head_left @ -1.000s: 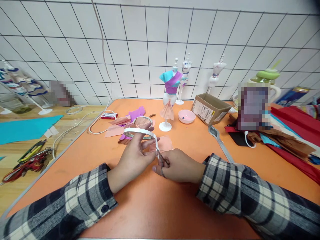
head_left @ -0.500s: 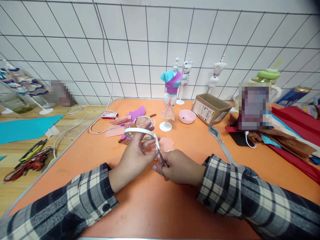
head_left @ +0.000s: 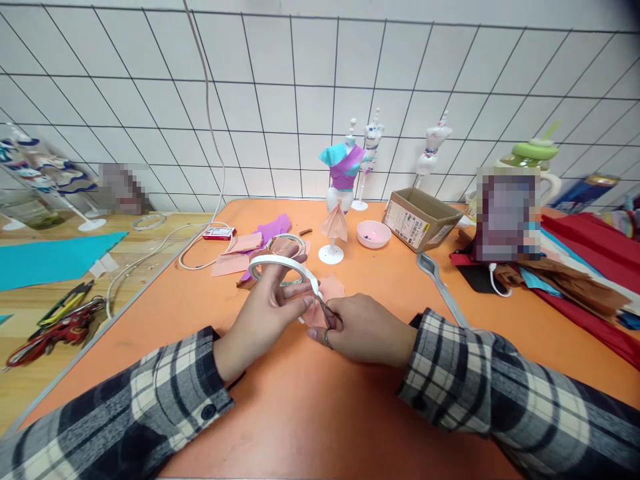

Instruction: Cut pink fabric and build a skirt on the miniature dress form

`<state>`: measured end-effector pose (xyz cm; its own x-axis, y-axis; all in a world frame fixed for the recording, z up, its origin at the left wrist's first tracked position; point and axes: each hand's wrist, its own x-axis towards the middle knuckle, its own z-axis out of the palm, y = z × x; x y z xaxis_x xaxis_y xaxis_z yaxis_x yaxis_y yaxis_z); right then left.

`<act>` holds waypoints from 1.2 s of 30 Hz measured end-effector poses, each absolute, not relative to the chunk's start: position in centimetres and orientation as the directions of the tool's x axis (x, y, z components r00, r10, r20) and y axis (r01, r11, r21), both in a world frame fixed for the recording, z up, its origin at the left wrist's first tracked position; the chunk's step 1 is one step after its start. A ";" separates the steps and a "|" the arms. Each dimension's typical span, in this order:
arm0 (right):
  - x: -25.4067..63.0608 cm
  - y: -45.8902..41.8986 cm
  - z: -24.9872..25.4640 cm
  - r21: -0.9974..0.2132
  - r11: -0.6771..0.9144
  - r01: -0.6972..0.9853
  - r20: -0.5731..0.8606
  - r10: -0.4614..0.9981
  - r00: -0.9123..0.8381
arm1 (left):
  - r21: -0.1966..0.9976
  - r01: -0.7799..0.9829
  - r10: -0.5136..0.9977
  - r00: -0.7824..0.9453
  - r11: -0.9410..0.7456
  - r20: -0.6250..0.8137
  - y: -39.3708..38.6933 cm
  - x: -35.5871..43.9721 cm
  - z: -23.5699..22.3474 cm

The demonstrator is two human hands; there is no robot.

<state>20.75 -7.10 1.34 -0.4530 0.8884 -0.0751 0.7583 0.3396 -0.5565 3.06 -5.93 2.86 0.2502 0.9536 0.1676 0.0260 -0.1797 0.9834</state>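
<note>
A roll of white tape (head_left: 276, 260) hangs round the fingers of my left hand (head_left: 267, 313), whose thumb and fingertips come together beside a peach paper piece (head_left: 331, 288). From the roll a short tape strip runs right to the small scissors (head_left: 327, 312). My right hand (head_left: 363, 330) is closed on those scissors, their blades pointing up and left at the strip. A bit of white shows under my left thumb; I cannot make out what it is. Beyond my hands stands a mini dress form (head_left: 342, 177) wrapped in purple and turquoise, with a peach gathered piece below.
Peach and purple scraps (head_left: 273, 230) and another tape roll (head_left: 295, 243) lie behind my left hand. A pink bowl (head_left: 374, 235) and a cardboard box (head_left: 423, 217) stand farther back. A grey metal tool (head_left: 443, 287) lies right, near a blurred phone (head_left: 506, 213) and folded paper.
My left hand has drawn slightly left, away from the scissors. The tape that hung down past the blades now ends near them. My right hand has shifted a little to the right.
</note>
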 end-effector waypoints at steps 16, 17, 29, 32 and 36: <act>21.0 -7.3 1.9 -0.456 0.340 0.822 -0.118 0.893 -0.434 | 0.974 0.102 0.976 0.095 -0.203 0.194 -4.5 2.2 3.3; 21.0 -7.3 1.8 -0.452 0.341 0.824 -0.112 0.895 -0.431 | 0.973 0.103 0.975 0.105 -0.206 0.195 -4.5 2.2 3.3; 20.9 -7.4 1.9 -0.506 0.329 0.798 -0.109 0.893 -0.437 | 0.979 0.074 0.974 0.146 -0.188 0.176 -4.2 1.9 2.7; 20.9 -7.3 1.9 -0.536 0.325 0.779 -0.117 0.885 -0.450 | 0.984 0.068 0.978 0.137 -0.165 0.155 -4.1 1.9 2.8; 21.1 -7.1 2.2 -0.690 0.261 0.675 -0.184 0.839 -0.512 | 0.981 0.023 0.975 0.111 -0.194 0.190 -4.5 2.0 3.2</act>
